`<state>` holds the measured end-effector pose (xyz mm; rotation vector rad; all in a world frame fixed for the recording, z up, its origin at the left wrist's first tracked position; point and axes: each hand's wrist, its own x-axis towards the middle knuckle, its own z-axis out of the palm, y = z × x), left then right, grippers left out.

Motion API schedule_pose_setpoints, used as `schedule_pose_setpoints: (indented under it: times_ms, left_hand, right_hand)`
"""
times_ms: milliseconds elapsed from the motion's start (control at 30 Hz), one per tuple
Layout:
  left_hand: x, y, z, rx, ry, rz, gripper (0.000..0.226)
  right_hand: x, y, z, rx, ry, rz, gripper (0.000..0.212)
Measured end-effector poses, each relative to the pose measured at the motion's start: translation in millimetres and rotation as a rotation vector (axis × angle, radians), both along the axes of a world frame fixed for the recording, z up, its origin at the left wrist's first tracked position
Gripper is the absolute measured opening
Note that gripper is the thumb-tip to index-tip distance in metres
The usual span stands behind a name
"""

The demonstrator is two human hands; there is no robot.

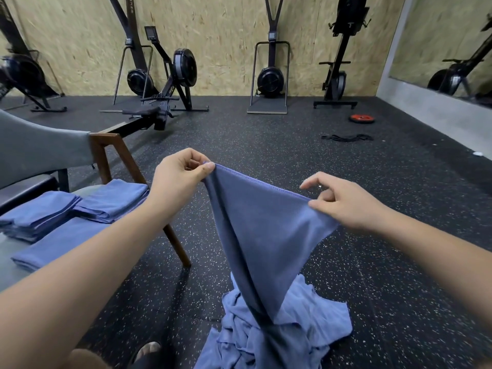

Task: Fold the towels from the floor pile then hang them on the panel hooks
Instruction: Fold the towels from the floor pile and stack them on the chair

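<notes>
my left hand [183,171] and right hand [343,202] each pinch the blue cloth towel's [266,235] top hem. it hangs to the crumpled blue towel pile [306,328] on the black speckled rubber floor [292,145].

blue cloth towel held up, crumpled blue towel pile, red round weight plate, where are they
blue cloth towel held up [266,222]: head view, its hanging middle
crumpled blue towel pile [319,323]: head view, right side
red round weight plate [362,118]: head view, centre
</notes>
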<state>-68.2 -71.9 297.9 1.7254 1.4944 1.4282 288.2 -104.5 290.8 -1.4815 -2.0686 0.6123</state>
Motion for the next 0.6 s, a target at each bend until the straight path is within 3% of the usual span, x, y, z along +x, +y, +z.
schedule_pose_setpoints:
  times_ms: [133,233,333,467,600]
  left_hand:
    - [9,-2,-2,-0.005,0.003,-0.034,0.008]
    - [20,-5,-1,0.003,0.021,-0.068,0.008]
    - [31,-13,3,0.017,0.034,-0.122,0.009]
    - [49,-28,9,0.032,-0.008,-0.252,0.009]
    - [66,-44,17,0.034,-0.005,-0.357,0.017]
  right_hand:
    - [-14,-15,18,-0.186,0.346,0.11,0.026]
    - [-22,-25,24,-0.282,0.454,0.182,0.033]
    - [-25,-33,29,-0.237,0.391,0.259,0.031]
    - [-33,-36,31,-0.021,0.28,0.27,0.013]
    - [-36,-36,32,0.233,0.092,0.253,0.016]
